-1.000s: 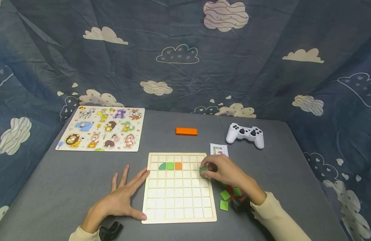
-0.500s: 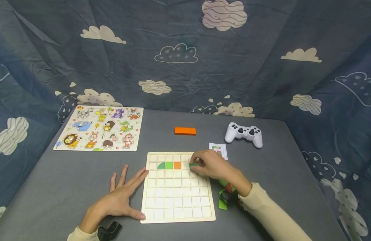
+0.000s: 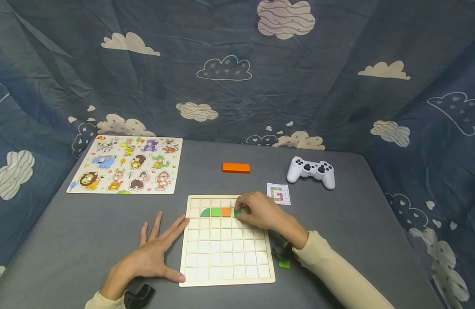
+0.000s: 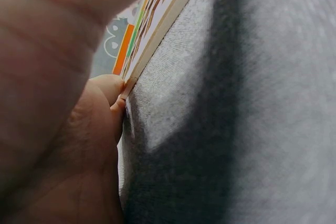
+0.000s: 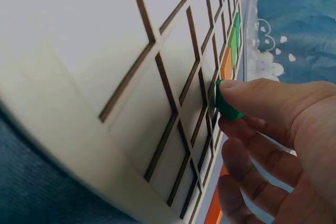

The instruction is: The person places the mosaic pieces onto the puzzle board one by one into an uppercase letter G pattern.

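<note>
A pale wooden grid board (image 3: 227, 253) lies flat in front of me. In its second row sit a dark green quarter-round tile (image 3: 205, 212), a light green square tile (image 3: 216, 212) and an orange square tile (image 3: 226, 212), side by side. My right hand (image 3: 262, 212) pinches a dark green tile (image 5: 227, 103) with a rounded edge between thumb and fingertips, at the cell just right of the orange one. The fingers partly cover it. My left hand (image 3: 154, 255) has its fingers spread, with thumb and fingertips touching the board's left edge.
Loose green tiles (image 3: 284, 263) lie right of the board, mostly hidden under the right forearm. Behind the board are a small pattern card (image 3: 283, 195), a white game controller (image 3: 311, 171) and an orange block (image 3: 236, 168). An animal puzzle board (image 3: 127, 165) lies back left.
My right hand has moved left across the board's second row with the dark green tile, from its right edge to beside the orange tile. The left hand has stayed at the board's edge.
</note>
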A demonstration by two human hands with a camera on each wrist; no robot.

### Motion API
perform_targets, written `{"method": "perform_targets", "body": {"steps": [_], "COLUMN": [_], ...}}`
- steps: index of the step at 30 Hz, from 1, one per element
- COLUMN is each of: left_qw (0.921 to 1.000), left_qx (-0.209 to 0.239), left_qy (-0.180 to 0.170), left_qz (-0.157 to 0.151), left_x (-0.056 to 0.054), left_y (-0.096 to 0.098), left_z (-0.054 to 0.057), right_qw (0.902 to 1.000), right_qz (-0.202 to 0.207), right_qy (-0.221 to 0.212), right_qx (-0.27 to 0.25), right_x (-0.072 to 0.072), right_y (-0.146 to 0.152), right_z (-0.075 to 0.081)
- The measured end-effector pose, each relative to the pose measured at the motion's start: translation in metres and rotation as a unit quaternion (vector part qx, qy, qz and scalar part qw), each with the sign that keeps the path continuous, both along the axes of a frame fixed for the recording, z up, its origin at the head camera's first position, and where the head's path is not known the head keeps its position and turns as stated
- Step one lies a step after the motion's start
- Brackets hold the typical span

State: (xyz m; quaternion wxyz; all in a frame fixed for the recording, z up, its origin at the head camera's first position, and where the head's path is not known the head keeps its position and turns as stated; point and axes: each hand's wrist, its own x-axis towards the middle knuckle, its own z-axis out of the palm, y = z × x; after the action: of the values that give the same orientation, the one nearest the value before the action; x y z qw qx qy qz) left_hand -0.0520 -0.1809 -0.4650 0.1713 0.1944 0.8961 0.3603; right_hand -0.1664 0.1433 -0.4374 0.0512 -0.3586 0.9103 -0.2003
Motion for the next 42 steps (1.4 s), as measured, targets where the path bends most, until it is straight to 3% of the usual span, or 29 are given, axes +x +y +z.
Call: {"method": "perform_targets", "body": {"steps": [15,42], "left_qw": [1.0,0.9999], "left_qx": [-0.008,-0.005], "left_qy": [0.003,0.011], "left_qz": [0.003,-0.002], "left_x": [-0.0001,0.0003], "left_y": [0.0008,-0.0002], "left_z": [-0.0009,-0.0022], "right_qw": [0.9994,0.9997], "right_qz": [-0.006,0.013], "right_qy": [0.011,-0.001], "right_qx": [0.034,0.022], "right_x": [0.0012,-0.0012], "right_y": [-0.0074,-0.009], "right_z": [0.0031,-0.002]}}
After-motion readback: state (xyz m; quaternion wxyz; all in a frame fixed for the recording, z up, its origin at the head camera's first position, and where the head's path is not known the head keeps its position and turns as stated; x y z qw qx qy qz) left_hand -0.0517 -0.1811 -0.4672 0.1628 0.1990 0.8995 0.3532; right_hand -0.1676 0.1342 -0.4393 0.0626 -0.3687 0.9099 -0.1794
